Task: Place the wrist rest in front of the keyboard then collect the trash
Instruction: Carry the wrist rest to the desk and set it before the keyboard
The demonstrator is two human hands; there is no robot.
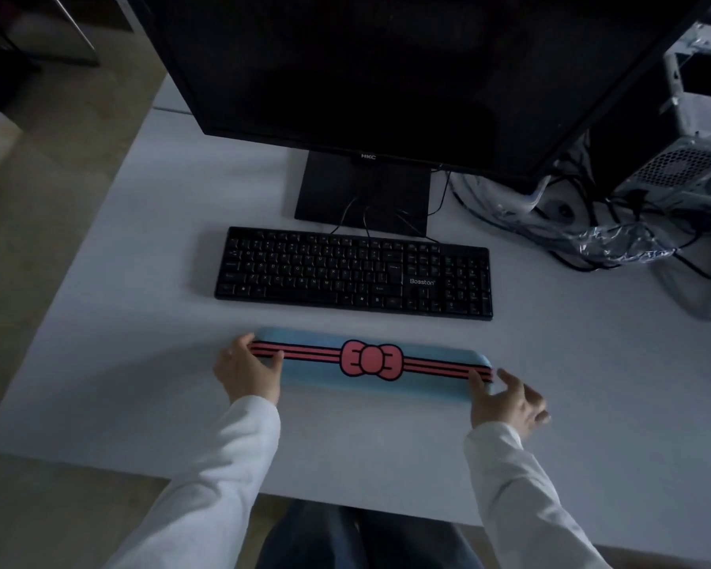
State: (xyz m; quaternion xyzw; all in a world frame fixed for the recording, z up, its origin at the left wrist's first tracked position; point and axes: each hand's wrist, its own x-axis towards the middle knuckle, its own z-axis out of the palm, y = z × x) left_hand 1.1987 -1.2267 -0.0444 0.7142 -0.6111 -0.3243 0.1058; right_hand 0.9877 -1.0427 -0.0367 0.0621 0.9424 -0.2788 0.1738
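A long light-blue wrist rest (329, 377) with red stripes and a red bow lies flat on the white desk, a short gap in front of the black keyboard (354, 273). My left hand (247, 369) grips its left end, thumb on top. My right hand (505, 400) touches its right end with the thumb on the stripe and the other fingers spread. Crumpled clear plastic wrap (616, 240) lies among cables at the right, behind the keyboard.
A black monitor (386, 76) on its stand (362, 190) rises behind the keyboard. A computer case (686, 174) and tangled black cables (583, 223) crowd the right side. The desk's left edge (79, 260) runs diagonally beside the floor.
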